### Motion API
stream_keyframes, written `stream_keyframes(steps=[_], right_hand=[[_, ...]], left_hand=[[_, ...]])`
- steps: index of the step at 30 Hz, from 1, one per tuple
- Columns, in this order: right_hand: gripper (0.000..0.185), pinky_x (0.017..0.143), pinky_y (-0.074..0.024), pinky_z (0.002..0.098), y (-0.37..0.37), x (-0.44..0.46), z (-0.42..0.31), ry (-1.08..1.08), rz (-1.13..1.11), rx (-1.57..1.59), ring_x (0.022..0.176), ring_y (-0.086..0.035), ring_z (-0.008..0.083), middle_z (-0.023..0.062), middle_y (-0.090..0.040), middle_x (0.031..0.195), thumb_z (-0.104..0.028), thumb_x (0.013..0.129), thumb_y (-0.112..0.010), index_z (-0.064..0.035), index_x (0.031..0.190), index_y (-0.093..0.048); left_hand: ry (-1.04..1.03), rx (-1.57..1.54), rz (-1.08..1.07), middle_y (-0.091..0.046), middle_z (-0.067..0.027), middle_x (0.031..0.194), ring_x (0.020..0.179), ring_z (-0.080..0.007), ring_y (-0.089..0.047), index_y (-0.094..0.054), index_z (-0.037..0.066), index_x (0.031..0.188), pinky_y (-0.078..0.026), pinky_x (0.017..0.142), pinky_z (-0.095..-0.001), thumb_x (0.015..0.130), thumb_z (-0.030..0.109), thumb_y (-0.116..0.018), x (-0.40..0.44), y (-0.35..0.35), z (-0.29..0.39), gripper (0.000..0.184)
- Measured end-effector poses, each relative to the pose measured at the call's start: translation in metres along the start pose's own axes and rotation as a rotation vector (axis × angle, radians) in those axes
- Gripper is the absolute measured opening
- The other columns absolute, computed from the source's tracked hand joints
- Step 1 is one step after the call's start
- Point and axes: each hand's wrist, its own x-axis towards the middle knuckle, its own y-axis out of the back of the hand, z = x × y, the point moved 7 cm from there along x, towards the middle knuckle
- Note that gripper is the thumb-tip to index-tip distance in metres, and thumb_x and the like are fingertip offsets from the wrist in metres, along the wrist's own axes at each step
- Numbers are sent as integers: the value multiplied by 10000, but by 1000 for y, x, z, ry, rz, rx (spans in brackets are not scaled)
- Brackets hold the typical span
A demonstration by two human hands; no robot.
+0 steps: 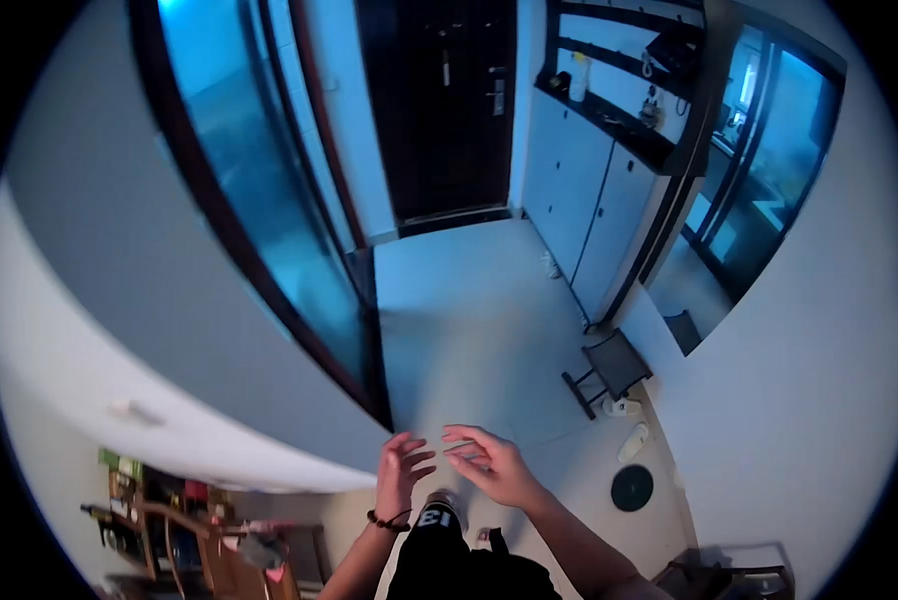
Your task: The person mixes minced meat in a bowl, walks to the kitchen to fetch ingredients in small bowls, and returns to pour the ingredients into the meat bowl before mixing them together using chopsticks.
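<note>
My left hand (399, 476) is raised in front of my body, fingers apart and slightly curled, with a dark beaded bracelet (388, 521) at its wrist. Facing it across a small gap, my right hand (495, 468) has its fingers loosely bent and spread. Neither hand holds or touches anything. Below them show my dark trousers (459, 560) with white lettering and part of my feet on the pale tiled floor (459, 340).
A dark door (439, 110) stands ahead, with a glass sliding door (259, 180) on the left. To the right are a white cabinet (579, 190), a folding stool (614, 365), slippers (632, 442), a round dark disc (631, 488) and a mirror (744, 190). Wooden furniture (219, 550) is behind left.
</note>
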Motion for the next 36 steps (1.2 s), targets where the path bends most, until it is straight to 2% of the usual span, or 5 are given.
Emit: stream_keyframes(steps=[9,21,30,34,36], right_hand=[[484,882,-611,354,191,244,23,-87,118,57,1176,-666,251,157,-580,1374,-144,1034,-623,-19,1474,-465],[618,873,-634,494,287,587,69,-22,-102,419,1319,-564,427,228,-441,1523,-280,1044,-601,-31,1537,-324],[585,753,-655,399,258,893,86,-29,-656,465,1319,-578,384,207,-481,1488,-253,1066,-562,-21,1544,-317],[584,732,-631,317,217,999,129,-143,-881,380,1277,-622,270,210,-584,1379,-166,1056,-584,-12,1558,-328],[574,706,-629,306,208,1056,145,217,-881,144,1212,-664,236,201,-635,1329,-134,1034,-615,-2,1538,-372]], left_hand=[[46,-90,109,-601,-145,1306,1137,-319,-636,-468,126,1425,-536,944,-505,1046,660,-376,295,-3,-17,661],[66,-120,2,-567,-176,1392,1222,-327,-617,-418,89,1482,-529,1001,-504,1047,664,-352,669,-57,8,724],[-44,-403,429,-546,-191,1415,1303,-361,-555,-458,66,1455,-470,1075,-526,952,829,-310,900,-17,94,926],[-152,-649,373,-496,-253,1492,1382,-411,-492,-436,37,1467,-443,1111,-560,943,844,-267,981,14,137,977],[-234,-732,483,-528,-284,1443,1353,-443,-509,-482,8,1390,-433,1104,-603,925,859,-301,1019,45,146,986]])
